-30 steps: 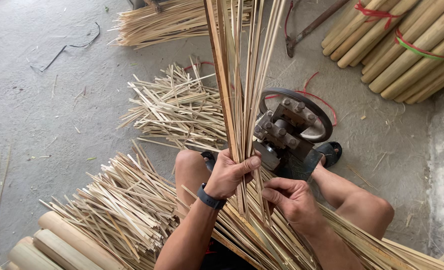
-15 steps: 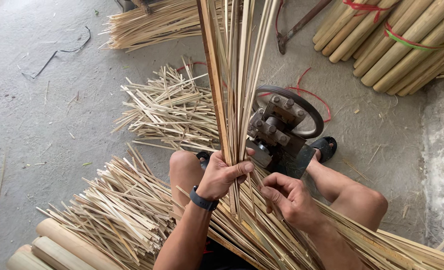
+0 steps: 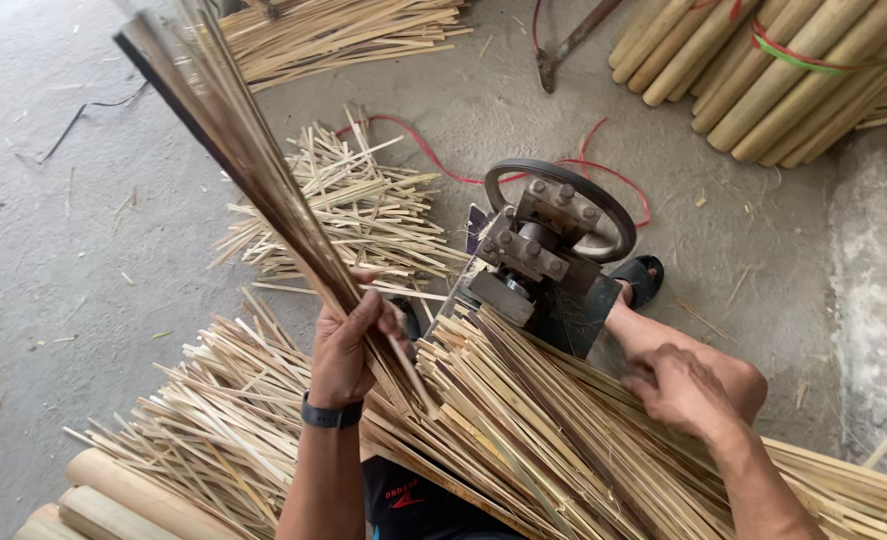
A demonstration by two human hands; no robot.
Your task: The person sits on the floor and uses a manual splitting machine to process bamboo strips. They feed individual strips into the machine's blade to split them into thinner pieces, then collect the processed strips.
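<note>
I am holding a bundle of thin bamboo strips (image 3: 254, 170) in my left hand (image 3: 349, 345), just left of the metal splitting machine (image 3: 544, 255); the fingers are clenched round the bundle's lower part, and the strips are fanning up and away to the left, blurred at the top. I judge them light, stiff along their length yet springy, with sharp splintery edges, so gripping low where they bunch together seems wisest. My right hand (image 3: 689, 390) is resting to the right of the machine, fingers curled downward onto the big heap of strips (image 3: 524, 430) lying across my lap; I cannot tell whether it is gripping any. A dark wristband (image 3: 332, 412) is sitting on my left wrist.
</note>
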